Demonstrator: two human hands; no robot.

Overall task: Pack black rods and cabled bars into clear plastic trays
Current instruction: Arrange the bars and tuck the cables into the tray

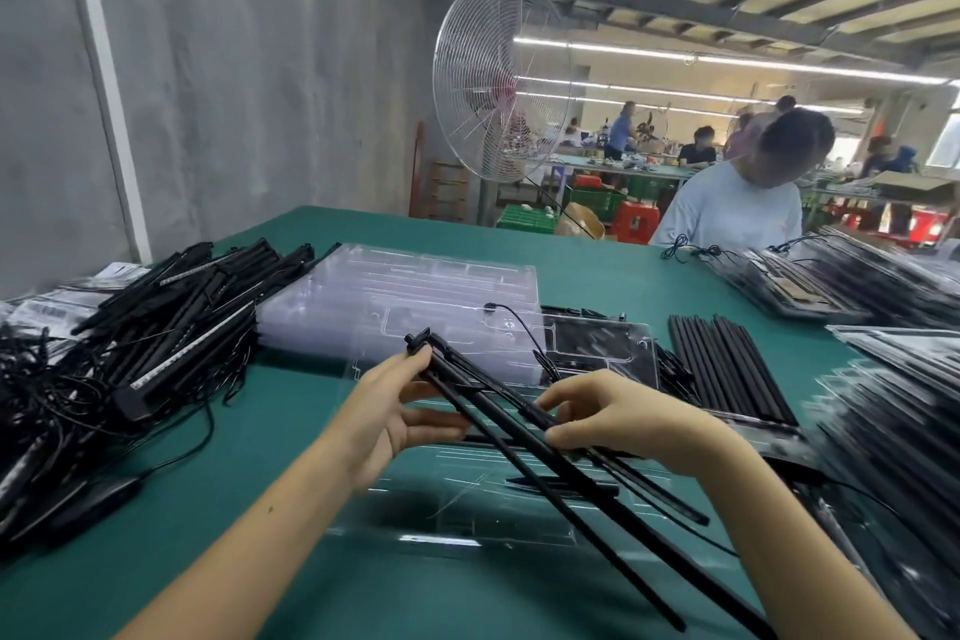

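My left hand pinches the upper end of a bundle of long black rods that slants down to the right above a clear plastic tray. My right hand grips the same bundle near its middle, fingertips on the rods. A thin cable runs from the bundle's top over a stack of clear trays. A pile of cabled bars lies at the left. Loose black rods lie in a row at the right.
The green table carries filled trays at the far right and more at the right edge. A person in a light shirt stands across the table. A large fan stands behind the far edge.
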